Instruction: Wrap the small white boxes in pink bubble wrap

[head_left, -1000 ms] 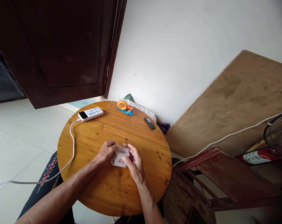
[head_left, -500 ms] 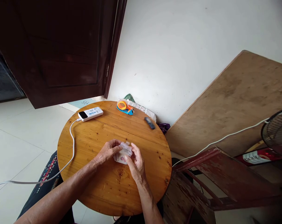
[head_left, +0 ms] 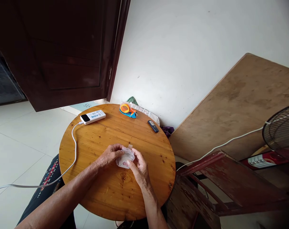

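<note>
Between my two hands is a small crumpled, translucent plastic packet (head_left: pixel 125 158) with a reddish mark near its lower edge. My left hand (head_left: pixel 113 154) grips its left side, with the thumb on top and the fingers curled behind. On the other side, my right hand (head_left: pixel 139 165) pinches the packet with the thumb at its front and the fingers behind. What the packet contains cannot be made out. Just past it a small strip of clear tape (head_left: pixel 130 146) shows above the wooden tabletop (head_left: pixel 106 194).
A white power bank-like device (head_left: pixel 93 116) with a white cable (head_left: pixel 75 149) lies at the back left. An orange and blue tape dispenser (head_left: pixel 128 110) and a dark remote-like handset (head_left: pixel 153 126) lie along the far edge. Right of the table stand a reddish wooden chair (head_left: pixel 240 181) and a fan (head_left: pixel 281 130).
The packet looks flatter and rounder between my fingers, and my right fingers have shifted slightly down and left. My left hand has barely moved.
</note>
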### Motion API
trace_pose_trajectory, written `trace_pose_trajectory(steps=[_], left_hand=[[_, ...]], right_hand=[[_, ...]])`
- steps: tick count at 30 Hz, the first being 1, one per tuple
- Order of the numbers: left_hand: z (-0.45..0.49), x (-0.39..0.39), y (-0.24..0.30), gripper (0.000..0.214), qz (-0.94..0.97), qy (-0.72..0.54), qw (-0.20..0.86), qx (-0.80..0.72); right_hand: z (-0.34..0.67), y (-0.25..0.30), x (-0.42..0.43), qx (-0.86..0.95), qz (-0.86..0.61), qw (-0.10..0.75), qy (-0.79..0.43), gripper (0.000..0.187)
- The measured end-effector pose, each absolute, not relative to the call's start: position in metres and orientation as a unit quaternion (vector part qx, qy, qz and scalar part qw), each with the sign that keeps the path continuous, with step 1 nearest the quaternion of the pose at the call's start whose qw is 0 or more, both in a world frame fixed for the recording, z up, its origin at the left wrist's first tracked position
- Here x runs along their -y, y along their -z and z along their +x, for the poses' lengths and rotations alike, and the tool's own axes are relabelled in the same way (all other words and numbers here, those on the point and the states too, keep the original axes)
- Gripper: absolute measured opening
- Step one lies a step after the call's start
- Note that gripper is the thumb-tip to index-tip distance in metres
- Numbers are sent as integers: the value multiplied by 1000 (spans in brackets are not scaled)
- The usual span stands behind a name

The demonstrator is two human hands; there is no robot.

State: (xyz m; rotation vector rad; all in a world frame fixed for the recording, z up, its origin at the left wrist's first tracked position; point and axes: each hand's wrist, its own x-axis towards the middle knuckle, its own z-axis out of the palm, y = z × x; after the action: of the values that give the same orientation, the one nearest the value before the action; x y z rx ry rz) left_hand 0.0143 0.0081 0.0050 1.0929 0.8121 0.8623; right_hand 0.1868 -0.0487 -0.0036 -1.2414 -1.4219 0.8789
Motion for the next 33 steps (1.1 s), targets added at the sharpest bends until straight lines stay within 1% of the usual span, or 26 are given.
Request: trace_pose_trajectory(steps=[3, 8, 14, 18, 25, 33], left_hand=[[16, -8, -4, 31, 480, -395, 689, -373], [17, -7, -6, 31, 489, -398, 680, -374], [15, -7, -9, 28, 523, -393, 664, -362], [14, -7, -4, 32, 541, -386, 666, -339], [12, -7, -3, 38, 586, -334, 672, -305], [15, -4, -11, 43, 588, -333, 653, -342]], right_hand=[[187, -1, 49, 608, -520, 487, -351, 41], [186, -5, 50, 613, -526, 478, -344, 37], [185, -7, 50, 614, -520, 484, -345, 35], [186, -5, 50, 606, -526, 487, -345, 35], [188, -2, 50, 601, -541, 482, -337, 36], [193, 1, 48, 606, -537, 478, -341, 37]])
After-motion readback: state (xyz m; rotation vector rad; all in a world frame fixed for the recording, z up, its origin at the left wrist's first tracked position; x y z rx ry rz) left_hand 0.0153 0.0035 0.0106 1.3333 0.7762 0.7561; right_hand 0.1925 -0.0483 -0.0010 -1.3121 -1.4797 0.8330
